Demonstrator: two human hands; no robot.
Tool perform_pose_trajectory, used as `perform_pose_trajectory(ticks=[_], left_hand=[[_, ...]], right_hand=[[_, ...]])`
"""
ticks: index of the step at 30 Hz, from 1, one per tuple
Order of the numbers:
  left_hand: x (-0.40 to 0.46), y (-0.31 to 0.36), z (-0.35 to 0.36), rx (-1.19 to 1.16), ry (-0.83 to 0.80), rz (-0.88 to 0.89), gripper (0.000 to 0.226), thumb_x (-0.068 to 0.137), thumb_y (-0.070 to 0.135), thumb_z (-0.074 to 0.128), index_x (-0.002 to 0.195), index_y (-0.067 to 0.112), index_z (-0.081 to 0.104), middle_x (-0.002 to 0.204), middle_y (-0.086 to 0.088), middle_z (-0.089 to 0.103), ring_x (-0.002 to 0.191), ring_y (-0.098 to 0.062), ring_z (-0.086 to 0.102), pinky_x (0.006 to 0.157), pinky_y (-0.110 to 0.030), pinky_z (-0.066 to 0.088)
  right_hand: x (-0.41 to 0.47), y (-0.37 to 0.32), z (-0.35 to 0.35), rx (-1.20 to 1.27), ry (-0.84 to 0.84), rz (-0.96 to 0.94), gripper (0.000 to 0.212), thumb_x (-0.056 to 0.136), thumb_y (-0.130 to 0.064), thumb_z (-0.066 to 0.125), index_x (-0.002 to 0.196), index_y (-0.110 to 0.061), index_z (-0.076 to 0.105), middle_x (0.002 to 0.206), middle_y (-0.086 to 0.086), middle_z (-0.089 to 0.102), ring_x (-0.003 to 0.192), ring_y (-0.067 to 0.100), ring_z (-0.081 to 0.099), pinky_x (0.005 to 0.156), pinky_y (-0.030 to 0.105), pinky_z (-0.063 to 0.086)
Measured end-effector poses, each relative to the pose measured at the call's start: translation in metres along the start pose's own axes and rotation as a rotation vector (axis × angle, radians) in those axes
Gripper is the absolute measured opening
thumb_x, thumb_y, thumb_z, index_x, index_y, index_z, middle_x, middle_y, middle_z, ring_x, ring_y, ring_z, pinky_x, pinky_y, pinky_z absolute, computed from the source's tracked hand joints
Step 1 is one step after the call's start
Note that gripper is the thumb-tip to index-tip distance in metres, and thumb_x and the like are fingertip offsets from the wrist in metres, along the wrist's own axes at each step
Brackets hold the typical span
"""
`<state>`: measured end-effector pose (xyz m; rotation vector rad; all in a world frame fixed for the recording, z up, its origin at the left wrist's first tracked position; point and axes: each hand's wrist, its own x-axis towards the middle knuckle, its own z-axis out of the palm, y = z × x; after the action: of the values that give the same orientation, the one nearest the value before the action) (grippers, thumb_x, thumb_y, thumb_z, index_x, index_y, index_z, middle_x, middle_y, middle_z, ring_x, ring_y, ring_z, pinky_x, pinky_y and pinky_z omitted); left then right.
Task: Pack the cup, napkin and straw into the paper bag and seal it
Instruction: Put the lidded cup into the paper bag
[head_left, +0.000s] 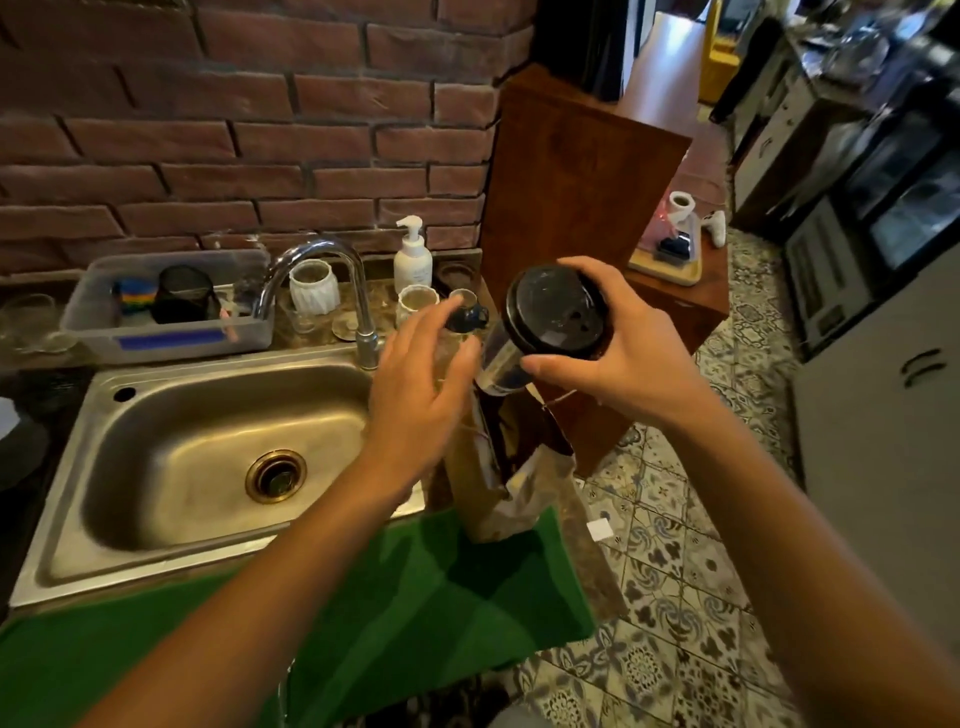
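So, the fingers (582, 270) of the right hand (623, 353) are wrapped round the black lid of the cup (540, 322), thumb on the near side and the rest curled over the far rim, so a firm hold is kept on it. The cup is clear-walled and tilted, with its bottom end dipped into the open mouth of the paper bag (514, 483). The left hand (415, 384) is spread open just beside the cup, fingers loose, and nothing is gripped in it; whether the bag's edge is touched by it can't be told. The bag is stood upright on a green mat (415, 597), which is laid over the front of the bench, right beside a steel sink (208, 467). Behind the sink a tap (358, 291), a white pump bottle (413, 257) and a few small jars are lined up against a brick wall (234, 130). A grey plastic tub (171, 332) is parked at the left. Patterned floor tiles (675, 597) are seen on the right.
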<state>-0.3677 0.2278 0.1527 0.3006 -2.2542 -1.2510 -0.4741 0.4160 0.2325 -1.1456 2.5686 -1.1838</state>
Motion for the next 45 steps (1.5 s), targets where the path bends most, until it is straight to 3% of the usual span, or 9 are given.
perform_pose_trajectory(ticks=[3, 8, 13, 20, 25, 30, 37, 42, 45], left_hand=[[-0.008, -0.036, 0.012, 0.370, -0.033, -0.032, 0.061, 0.096, 0.052, 0.051, 0.152, 0.039, 0.033, 0.158, -0.001, 0.036, 0.146, -0.025, 0.030, 0.113, -0.056, 0.034], [-0.001, -0.052, 0.041, 0.520, -0.146, -0.148, 0.080, 0.090, 0.057, 0.057, 0.156, 0.044, 0.013, 0.167, -0.006, 0.018, 0.153, -0.030, 0.017, 0.120, -0.059, 0.023], [0.026, -0.055, 0.053, 0.720, -0.289, -0.096, 0.096, 0.078, 0.067, 0.062, 0.156, 0.046, 0.010, 0.169, -0.005, 0.009, 0.156, -0.033, 0.006, 0.119, -0.067, 0.013], [0.019, -0.051, 0.067, 0.668, -0.355, -0.204, 0.084, 0.081, 0.057, 0.059, 0.152, 0.052, 0.014, 0.146, -0.004, 0.048, 0.140, -0.030, 0.037, 0.116, -0.063, 0.025], [0.013, -0.068, 0.067, 0.311, -0.353, -0.384, 0.048, 0.085, 0.054, 0.050, 0.133, 0.059, 0.050, 0.126, 0.002, 0.062, 0.126, -0.025, 0.049, 0.107, -0.054, 0.040], [0.004, -0.077, 0.058, 0.151, -0.349, -0.397, 0.064, 0.079, 0.070, 0.064, 0.139, 0.056, 0.046, 0.146, 0.014, 0.055, 0.135, -0.013, 0.046, 0.107, -0.042, 0.043], [-0.005, -0.087, 0.048, 0.162, -0.329, -0.355, 0.066, 0.082, 0.026, 0.077, 0.143, 0.037, 0.053, 0.141, 0.008, 0.062, 0.122, -0.009, 0.060, 0.099, -0.024, 0.049], [-0.005, -0.084, 0.043, 0.055, -0.303, -0.389, 0.064, 0.089, 0.012, 0.072, 0.146, 0.032, 0.051, 0.146, 0.007, 0.056, 0.126, 0.003, 0.046, 0.107, -0.018, 0.041], [-0.009, -0.082, 0.042, 0.028, -0.252, -0.400, 0.066, 0.091, 0.008, 0.069, 0.149, 0.032, 0.047, 0.139, 0.014, 0.055, 0.104, 0.019, 0.050, 0.082, 0.007, 0.036]], right_hand=[[0.002, 0.016, 0.001, 0.018, -0.032, 0.068, 0.087, 0.069, -0.056, 0.085, 0.142, -0.037, 0.042, 0.129, -0.025, 0.057, 0.120, -0.014, 0.053, 0.097, 0.006, 0.043], [0.003, 0.044, 0.018, -0.048, -0.106, 0.086, 0.091, 0.065, -0.067, 0.081, 0.142, -0.036, 0.042, 0.132, -0.020, 0.058, 0.123, 0.002, 0.057, 0.106, 0.032, 0.049], [0.001, 0.066, 0.024, -0.138, -0.132, 0.055, 0.091, 0.067, -0.068, 0.080, 0.143, -0.036, 0.041, 0.137, -0.018, 0.057, 0.126, 0.005, 0.054, 0.106, 0.038, 0.050], [0.008, 0.083, 0.012, -0.104, -0.163, 0.112, 0.091, 0.064, -0.067, 0.078, 0.140, -0.032, 0.042, 0.131, -0.017, 0.056, 0.122, 0.007, 0.055, 0.102, 0.037, 0.053], [0.016, 0.083, 0.023, -0.157, -0.192, 0.095, 0.091, 0.067, -0.066, 0.080, 0.141, -0.032, 0.042, 0.129, -0.018, 0.054, 0.116, 0.004, 0.052, 0.098, 0.036, 0.053], [0.020, 0.085, 0.026, -0.192, -0.196, 0.089, 0.092, 0.067, -0.065, 0.081, 0.142, -0.030, 0.042, 0.135, -0.011, 0.058, 0.120, 0.009, 0.056, 0.096, 0.035, 0.053], [0.031, 0.077, 0.037, -0.503, -0.271, 0.012, 0.102, 0.062, -0.077, 0.077, 0.146, -0.032, 0.039, 0.137, -0.007, 0.061, 0.119, 0.018, 0.060, 0.089, 0.037, 0.055], [0.060, 0.078, 0.066, -0.853, -0.370, -0.185, 0.108, 0.061, -0.084, 0.069, 0.145, -0.019, 0.047, 0.148, 0.004, 0.049, 0.138, 0.028, 0.040, 0.112, 0.046, 0.035], [0.068, 0.082, 0.081, -0.955, -0.471, -0.231, 0.109, 0.061, -0.083, 0.070, 0.146, -0.018, 0.049, 0.158, 0.008, 0.038, 0.151, 0.034, 0.022, 0.123, 0.054, 0.019]])
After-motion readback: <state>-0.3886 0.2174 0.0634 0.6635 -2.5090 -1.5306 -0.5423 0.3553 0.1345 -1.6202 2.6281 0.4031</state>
